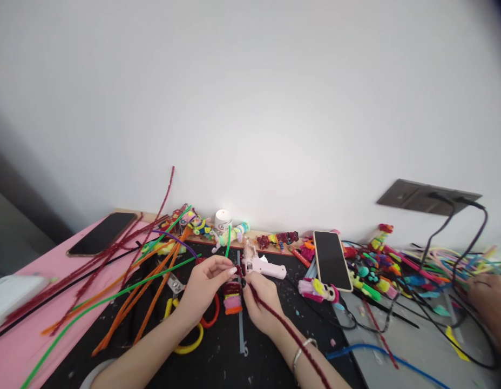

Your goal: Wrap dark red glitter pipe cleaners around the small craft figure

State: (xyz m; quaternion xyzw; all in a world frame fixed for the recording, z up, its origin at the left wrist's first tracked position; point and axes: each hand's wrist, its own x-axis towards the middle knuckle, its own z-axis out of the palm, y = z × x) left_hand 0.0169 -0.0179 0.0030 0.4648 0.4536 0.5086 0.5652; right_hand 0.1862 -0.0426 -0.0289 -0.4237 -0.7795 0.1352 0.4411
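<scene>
A small pipe-cleaner figure point(233, 303) with dark red, yellow, pink and orange bands hangs between my hands. My left hand point(204, 285) is closed in a pinch at its dark red top. My right hand point(262, 303) pinches a long dark red pipe cleaner point(293, 336) beside the figure; it trails back over my right forearm. The fingers partly hide where the strand meets the figure. Just beyond my right hand lies a pale pink glue gun point(270, 268). A translucent glue stick point(241, 327) runs along the black mat below the hands.
Scissors with yellow and red handles point(189, 344) lie beside my left forearm. Orange pipe cleaners point(131, 302) spread leftward near a dark phone point(102, 233). Rightward are a white-framed phone point(332, 260), finished figures point(318, 290), tangled cables, and another person's hand point(489, 300).
</scene>
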